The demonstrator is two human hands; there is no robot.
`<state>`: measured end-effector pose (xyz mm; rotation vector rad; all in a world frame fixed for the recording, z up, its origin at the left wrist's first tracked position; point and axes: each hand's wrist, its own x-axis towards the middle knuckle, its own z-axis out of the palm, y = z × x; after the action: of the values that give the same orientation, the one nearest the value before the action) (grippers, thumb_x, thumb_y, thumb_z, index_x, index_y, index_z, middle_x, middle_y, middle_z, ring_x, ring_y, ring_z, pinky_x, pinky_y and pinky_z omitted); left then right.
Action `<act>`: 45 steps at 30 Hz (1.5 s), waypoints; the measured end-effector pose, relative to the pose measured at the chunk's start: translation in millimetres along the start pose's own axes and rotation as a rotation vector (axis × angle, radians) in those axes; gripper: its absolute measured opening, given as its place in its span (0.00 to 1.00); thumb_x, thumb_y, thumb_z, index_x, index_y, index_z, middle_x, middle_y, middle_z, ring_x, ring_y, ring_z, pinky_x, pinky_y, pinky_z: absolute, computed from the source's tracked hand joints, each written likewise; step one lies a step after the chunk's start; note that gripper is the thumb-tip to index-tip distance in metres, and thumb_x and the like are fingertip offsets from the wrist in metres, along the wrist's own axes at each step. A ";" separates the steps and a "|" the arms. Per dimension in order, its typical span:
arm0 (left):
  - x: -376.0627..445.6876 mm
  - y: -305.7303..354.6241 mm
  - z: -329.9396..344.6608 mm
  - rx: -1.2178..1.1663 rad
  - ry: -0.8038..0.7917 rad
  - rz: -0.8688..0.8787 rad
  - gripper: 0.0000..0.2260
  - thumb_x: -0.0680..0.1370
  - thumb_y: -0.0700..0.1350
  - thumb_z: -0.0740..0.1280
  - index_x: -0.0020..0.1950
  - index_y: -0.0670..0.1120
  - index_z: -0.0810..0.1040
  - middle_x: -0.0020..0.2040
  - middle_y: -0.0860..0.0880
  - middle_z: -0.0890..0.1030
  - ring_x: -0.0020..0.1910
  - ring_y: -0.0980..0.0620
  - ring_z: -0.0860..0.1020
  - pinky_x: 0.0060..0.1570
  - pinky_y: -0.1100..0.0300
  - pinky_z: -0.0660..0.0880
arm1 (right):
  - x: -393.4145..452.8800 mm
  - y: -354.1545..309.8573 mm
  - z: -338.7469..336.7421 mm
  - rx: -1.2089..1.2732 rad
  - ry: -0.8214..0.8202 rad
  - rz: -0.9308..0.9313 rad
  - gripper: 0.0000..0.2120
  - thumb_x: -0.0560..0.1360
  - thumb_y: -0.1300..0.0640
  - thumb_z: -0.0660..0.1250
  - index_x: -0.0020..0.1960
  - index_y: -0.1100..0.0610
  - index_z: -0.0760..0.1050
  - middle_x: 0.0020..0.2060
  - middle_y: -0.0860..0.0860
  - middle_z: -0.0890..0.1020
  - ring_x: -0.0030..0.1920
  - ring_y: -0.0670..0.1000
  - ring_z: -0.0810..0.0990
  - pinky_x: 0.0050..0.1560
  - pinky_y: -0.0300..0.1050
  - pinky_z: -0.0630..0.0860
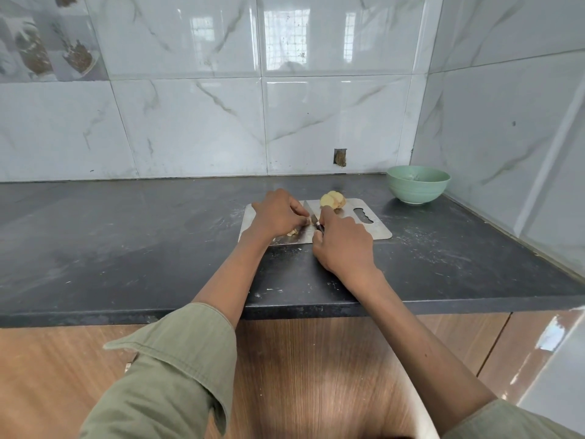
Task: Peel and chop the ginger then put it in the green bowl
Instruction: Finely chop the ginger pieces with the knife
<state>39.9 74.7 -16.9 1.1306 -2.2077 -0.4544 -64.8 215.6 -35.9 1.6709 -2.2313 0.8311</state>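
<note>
Half done, by my judgement: your right hand [343, 242] is gripping the knife [315, 222], slicing ginger [306, 220] your left hand [278, 213] is pinching mid-board. A peeled ginger lump [332, 200] is waiting at the cutting board [376, 228] far edge; the green bowl [418, 184] is showing no ginger.

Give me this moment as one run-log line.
stage: chopping | left hand: holds ginger piece on steel board | right hand: grips knife | peeled ginger chunk: waiting | green bowl: not yet filled

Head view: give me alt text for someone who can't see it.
On a steel cutting board, the left hand holds ginger while the right hand cuts with a knife. More ginger pieces and a green bowl sit behind.
</note>
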 end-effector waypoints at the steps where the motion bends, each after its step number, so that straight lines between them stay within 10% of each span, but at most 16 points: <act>1: 0.7 -0.5 0.2 -0.008 -0.001 0.001 0.11 0.68 0.48 0.80 0.31 0.63 0.84 0.31 0.68 0.81 0.46 0.58 0.82 0.59 0.42 0.77 | -0.5 0.5 -0.6 0.007 0.002 -0.001 0.09 0.80 0.52 0.60 0.58 0.53 0.69 0.43 0.54 0.75 0.45 0.61 0.76 0.42 0.51 0.66; 45: 5.4 -5.8 -0.6 -0.014 0.001 0.017 0.09 0.68 0.46 0.80 0.35 0.61 0.87 0.31 0.64 0.82 0.43 0.58 0.82 0.54 0.45 0.80 | -1.9 -2.3 -1.1 0.004 -0.002 -0.007 0.09 0.80 0.52 0.60 0.58 0.53 0.69 0.42 0.54 0.74 0.43 0.60 0.72 0.42 0.50 0.65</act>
<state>41.4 67.0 -17.7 1.1029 -2.2084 -0.4617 -62.2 217.2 -35.2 1.6815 -2.2248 0.8338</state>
